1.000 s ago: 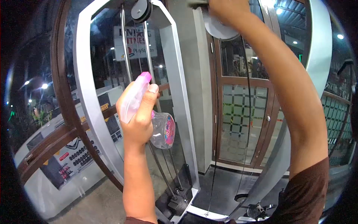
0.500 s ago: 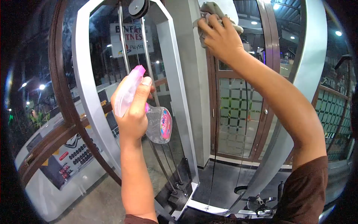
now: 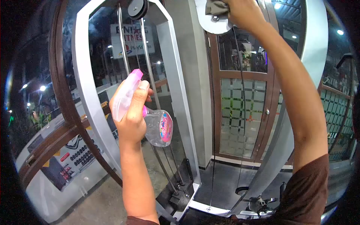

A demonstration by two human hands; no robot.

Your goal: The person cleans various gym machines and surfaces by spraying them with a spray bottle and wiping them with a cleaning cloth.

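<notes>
My left hand [image 3: 131,112] is wrapped round the neck of a clear spray bottle [image 3: 154,129] with a pink nozzle and a colourful label. The bottle is tilted, its nozzle pointing up. Raised at the top of the view, my right hand [image 3: 242,13] grips a grey-brown cloth [image 3: 216,7]. The cloth lies against a white round pulley plate [image 3: 212,26] with a bolt at its middle. Part of the cloth and the fingertips are cut off or hidden at the top edge.
A silver cable-machine frame [image 3: 183,105] with steel guide rods [image 3: 145,48] and a black pulley [image 3: 137,8] stands in front of me. Cables hang down before a brown-framed glass door [image 3: 242,112]. Another silver post [image 3: 313,48] rises at right, beside my right arm.
My right hand has moved up and to the right with the cloth, uncovering the lower part of the white plate. The left hand with the bottle has barely shifted.
</notes>
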